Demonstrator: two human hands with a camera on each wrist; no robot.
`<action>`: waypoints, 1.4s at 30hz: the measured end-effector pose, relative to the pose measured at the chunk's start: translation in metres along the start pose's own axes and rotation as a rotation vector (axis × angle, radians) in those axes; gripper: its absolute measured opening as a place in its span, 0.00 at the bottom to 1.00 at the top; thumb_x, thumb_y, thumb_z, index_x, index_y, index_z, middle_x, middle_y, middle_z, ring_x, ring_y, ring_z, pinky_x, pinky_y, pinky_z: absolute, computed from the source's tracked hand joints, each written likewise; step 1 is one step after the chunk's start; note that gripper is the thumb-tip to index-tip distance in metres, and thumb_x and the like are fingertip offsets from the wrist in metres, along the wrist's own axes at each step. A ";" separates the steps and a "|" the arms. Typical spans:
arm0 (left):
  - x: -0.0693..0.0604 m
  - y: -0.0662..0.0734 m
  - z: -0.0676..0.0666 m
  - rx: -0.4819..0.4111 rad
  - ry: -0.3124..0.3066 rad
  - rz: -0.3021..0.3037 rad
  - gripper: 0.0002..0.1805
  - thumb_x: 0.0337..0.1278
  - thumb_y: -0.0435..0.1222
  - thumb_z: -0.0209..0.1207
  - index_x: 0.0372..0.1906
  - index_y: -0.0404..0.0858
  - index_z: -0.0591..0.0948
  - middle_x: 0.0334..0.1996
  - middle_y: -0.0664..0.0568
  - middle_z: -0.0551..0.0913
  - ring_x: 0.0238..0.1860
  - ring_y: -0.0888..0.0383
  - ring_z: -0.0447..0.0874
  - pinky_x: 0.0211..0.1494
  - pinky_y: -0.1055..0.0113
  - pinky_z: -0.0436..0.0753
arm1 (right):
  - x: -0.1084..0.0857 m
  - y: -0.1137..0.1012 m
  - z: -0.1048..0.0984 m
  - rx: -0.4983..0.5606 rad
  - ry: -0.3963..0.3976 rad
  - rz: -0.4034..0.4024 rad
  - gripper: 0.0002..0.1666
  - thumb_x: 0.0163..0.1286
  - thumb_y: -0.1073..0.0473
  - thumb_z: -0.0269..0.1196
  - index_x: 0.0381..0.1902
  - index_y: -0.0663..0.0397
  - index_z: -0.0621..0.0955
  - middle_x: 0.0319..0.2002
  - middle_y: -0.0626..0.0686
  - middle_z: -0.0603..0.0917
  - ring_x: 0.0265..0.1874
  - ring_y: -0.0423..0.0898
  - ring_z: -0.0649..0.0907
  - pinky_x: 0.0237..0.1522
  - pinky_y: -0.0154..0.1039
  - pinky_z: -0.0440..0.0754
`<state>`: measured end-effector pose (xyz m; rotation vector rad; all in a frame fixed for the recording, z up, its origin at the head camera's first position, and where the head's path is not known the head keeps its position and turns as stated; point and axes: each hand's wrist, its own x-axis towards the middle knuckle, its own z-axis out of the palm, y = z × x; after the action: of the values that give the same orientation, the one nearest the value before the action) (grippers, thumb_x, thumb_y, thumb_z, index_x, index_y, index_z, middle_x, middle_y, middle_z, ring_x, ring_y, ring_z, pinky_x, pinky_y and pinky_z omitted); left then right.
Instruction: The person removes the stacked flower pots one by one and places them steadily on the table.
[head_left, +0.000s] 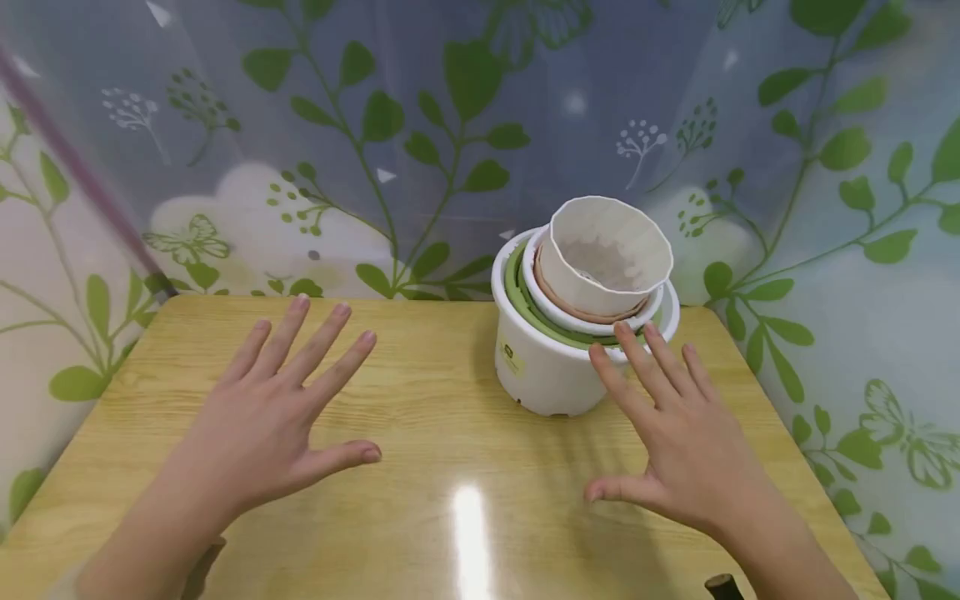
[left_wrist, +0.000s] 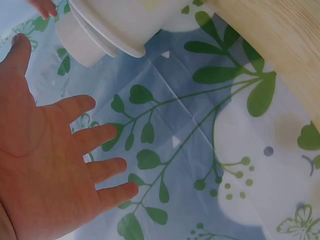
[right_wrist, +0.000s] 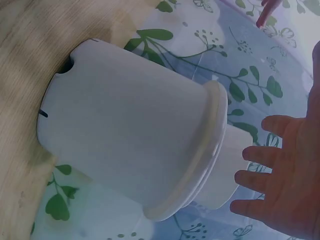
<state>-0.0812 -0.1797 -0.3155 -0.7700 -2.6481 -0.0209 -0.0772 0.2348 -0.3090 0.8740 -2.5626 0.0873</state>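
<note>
A stack of nested flowerpots stands at the back right of the table. Its outermost is a large white pot (head_left: pixel 551 379) with a yellowish label; inside it sit a green pot (head_left: pixel 517 292), another white pot (head_left: pixel 558 315), a brownish one (head_left: pixel 558 296) and a cream pot (head_left: pixel 577 279) on top. My left hand (head_left: pixel 266 425) hovers over the table's left side, fingers spread, holding nothing. With fingers spread too, my right hand (head_left: pixel 690 450) is raised in front of the stack; its fingertips overlap the pots in the head view, but the right wrist view shows the palm (right_wrist: pixel 295 180) holding nothing.
The wooden table (head_left: pixel 420 450) has a bright light reflection near its front. A curtain (head_left: pixel 420 125) printed with leaves and butterflies hangs behind and beside it. A dark, stick-like end (head_left: pixel 723 586) shows at the bottom edge, near the right forearm.
</note>
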 end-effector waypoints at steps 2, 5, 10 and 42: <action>0.002 0.002 0.002 -0.005 -0.001 -0.006 0.56 0.47 0.77 0.49 0.79 0.55 0.54 0.81 0.52 0.44 0.81 0.45 0.34 0.78 0.42 0.47 | 0.001 0.004 0.001 0.021 0.022 0.011 0.68 0.50 0.08 0.37 0.78 0.45 0.59 0.79 0.57 0.54 0.76 0.63 0.56 0.66 0.73 0.58; 0.007 0.004 0.007 -0.023 -0.006 -0.016 0.55 0.47 0.77 0.49 0.79 0.56 0.53 0.81 0.53 0.44 0.81 0.45 0.35 0.76 0.40 0.53 | 0.002 0.009 0.002 0.060 0.078 0.036 0.67 0.52 0.09 0.39 0.77 0.46 0.61 0.78 0.57 0.57 0.75 0.66 0.59 0.64 0.75 0.60; 0.018 0.006 0.018 -0.071 -0.032 -0.029 0.54 0.50 0.75 0.49 0.80 0.57 0.49 0.81 0.56 0.41 0.81 0.46 0.36 0.73 0.38 0.57 | 0.004 0.018 0.007 0.114 0.197 0.064 0.66 0.53 0.11 0.44 0.76 0.50 0.64 0.76 0.58 0.61 0.72 0.69 0.63 0.67 0.70 0.61; 0.152 0.053 0.125 -1.197 0.230 -0.152 0.52 0.53 0.74 0.48 0.79 0.55 0.54 0.79 0.53 0.50 0.76 0.47 0.55 0.68 0.45 0.71 | 0.023 0.092 0.089 1.141 0.476 0.518 0.65 0.48 0.27 0.70 0.79 0.32 0.52 0.79 0.42 0.48 0.76 0.52 0.57 0.73 0.45 0.61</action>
<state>-0.2165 -0.0413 -0.3808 -0.7768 -2.2582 -1.7066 -0.1821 0.2782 -0.3730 0.3679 -2.0588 1.7747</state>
